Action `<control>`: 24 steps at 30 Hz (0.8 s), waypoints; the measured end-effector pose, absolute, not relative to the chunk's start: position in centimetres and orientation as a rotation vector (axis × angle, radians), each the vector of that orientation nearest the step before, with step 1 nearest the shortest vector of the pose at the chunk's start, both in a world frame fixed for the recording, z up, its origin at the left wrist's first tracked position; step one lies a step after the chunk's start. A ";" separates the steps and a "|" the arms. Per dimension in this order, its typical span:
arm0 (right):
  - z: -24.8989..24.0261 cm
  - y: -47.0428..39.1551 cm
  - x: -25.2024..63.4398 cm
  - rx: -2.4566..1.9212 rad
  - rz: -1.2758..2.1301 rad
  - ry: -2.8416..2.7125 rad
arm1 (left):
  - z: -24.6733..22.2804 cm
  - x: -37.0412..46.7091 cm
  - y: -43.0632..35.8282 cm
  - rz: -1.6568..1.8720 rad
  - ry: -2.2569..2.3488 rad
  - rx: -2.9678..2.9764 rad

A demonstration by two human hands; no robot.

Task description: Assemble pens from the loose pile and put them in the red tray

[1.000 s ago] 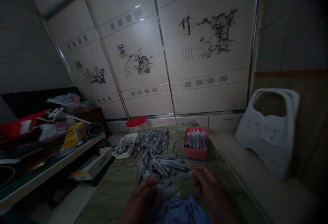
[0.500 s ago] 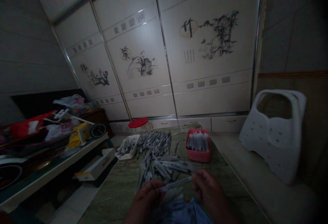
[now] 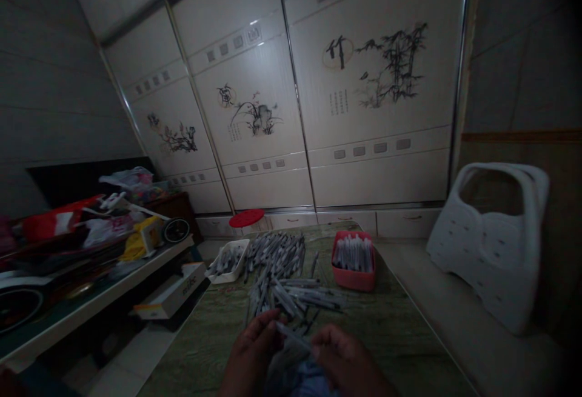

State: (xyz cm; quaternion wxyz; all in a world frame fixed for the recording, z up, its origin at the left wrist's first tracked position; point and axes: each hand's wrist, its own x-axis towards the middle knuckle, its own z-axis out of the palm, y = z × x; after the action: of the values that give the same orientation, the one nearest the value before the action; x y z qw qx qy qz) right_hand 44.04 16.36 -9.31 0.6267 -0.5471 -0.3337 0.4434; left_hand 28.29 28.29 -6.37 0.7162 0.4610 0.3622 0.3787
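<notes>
Near the table's front edge, my left hand (image 3: 258, 345) and my right hand (image 3: 342, 354) pinch the two ends of one slim pen (image 3: 293, 334). Beyond them, a heap of similar pens (image 3: 277, 257) spreads over the green wood-grain table (image 3: 386, 336). Left of the heap is a white basket (image 3: 237, 271) with pens in it. A red basket (image 3: 355, 279) at the right holds upright pens in clear wrapping. Clear plastic and bluish cloth (image 3: 302, 379) lie below my hands, dim and partly hidden.
A red stool (image 3: 247, 218) stands behind the table. At the left, a bench (image 3: 113, 282) carries bags and a small wheeled toy, with a white box (image 3: 175, 294) beneath. A white plastic folded item (image 3: 491, 245) is at the right.
My right hand has moved left and down, closer to my left hand. The pen between them now slants down to the right. The view has shifted slightly.
</notes>
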 end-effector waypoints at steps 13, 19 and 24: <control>-9.4 16.4 42.2 -1.303 0.823 -1.003 | -5.2 29.6 26.7 0.895 0.815 0.983; -9.6 16.4 41.2 -1.290 0.713 -0.989 | -5.4 30.4 26.0 0.928 0.819 0.940; -8.4 16.0 41.0 -1.300 0.692 -0.918 | -5.0 31.2 25.6 0.940 0.803 0.898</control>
State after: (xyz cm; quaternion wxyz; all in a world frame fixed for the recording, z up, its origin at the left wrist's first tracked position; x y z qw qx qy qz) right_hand 40.97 16.02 -8.45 0.6465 -0.5713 -0.4037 0.3044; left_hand 31.22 25.62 -5.04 0.7220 0.4066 0.3638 0.4255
